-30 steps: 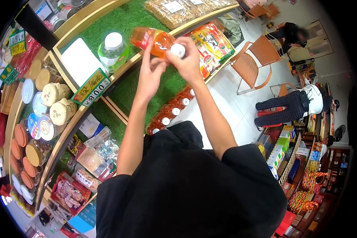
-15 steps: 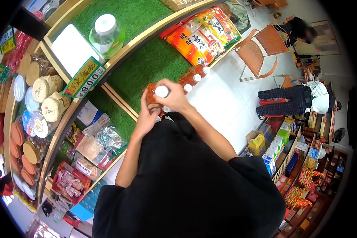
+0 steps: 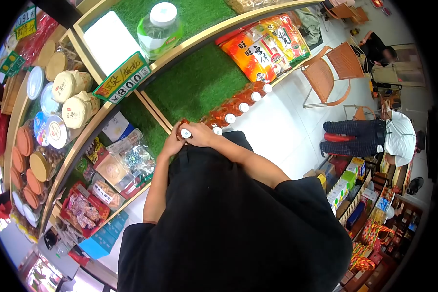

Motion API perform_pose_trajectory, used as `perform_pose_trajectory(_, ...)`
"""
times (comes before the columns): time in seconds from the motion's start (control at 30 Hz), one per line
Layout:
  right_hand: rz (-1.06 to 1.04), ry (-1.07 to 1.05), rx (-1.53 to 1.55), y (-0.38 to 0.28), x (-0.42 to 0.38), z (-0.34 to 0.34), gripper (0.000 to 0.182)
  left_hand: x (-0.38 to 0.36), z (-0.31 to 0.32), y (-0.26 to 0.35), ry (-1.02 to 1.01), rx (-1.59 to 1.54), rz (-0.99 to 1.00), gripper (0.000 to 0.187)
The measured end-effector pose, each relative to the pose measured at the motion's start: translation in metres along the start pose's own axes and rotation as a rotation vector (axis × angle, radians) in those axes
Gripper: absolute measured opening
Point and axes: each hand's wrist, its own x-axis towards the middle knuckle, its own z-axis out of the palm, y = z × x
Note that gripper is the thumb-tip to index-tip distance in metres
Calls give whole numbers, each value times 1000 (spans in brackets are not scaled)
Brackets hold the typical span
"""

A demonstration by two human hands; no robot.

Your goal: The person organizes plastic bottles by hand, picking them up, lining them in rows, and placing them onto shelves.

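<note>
A row of several bottles of reddish-orange liquid with white caps (image 3: 225,115) lines the front edge of the green-turfed shelf (image 3: 190,80). At the row's near end, both hands close around one white-capped bottle (image 3: 182,124). My left hand (image 3: 172,145) wraps its left side, fingers partly hidden. From the right, my right hand (image 3: 201,134) grips the same bottle, close to the neighbouring bottle's cap. The held bottle's lower part is hidden by my hands and the shelf edge.
Large orange snack bags (image 3: 263,48) lie at the shelf's far end. A price sign (image 3: 122,78) and a clear jar (image 3: 159,34) are on the upper left. Packaged snacks (image 3: 131,155) fill the left compartment. A chair (image 3: 321,78) and a person in a white top (image 3: 399,138) are to the right.
Both hands have moved down and left with the bottle, nearer my body and the wooden divider. More of the bottle row shows. The person on the right has leaned over.
</note>
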Motion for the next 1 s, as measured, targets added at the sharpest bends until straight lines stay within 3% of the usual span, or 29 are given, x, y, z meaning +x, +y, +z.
perform_pose_trajectory(0.13,67,85,0,1,-13,-22,50,8,7,5,48,-7,197,74)
perform_pose_trajectory(0.2,11,233,-77,13,-25,-19,52,16,14,2,79,41,138,90)
perform_pose_trajectory(0.4,45,413,-156,20,-64,-22,46,31,23,-8,186,241,98,94)
perform_pose_trajectory(0.67,120,663,-41,25,-100,-21,33,58,9,-32,-10,174,-15,94)
perform_pose_trajectory(0.87,551,1013,125,69,-169,18,20,72,-1,-62,-111,70,-76,98)
perform_pose_trajectory(0.93,727,1089,153,86,-205,41,19,72,-5,-70,-62,268,240,93)
perform_pose_trajectory(1.0,1062,1088,241,119,-241,95,22,64,-6,-56,-115,77,91,97)
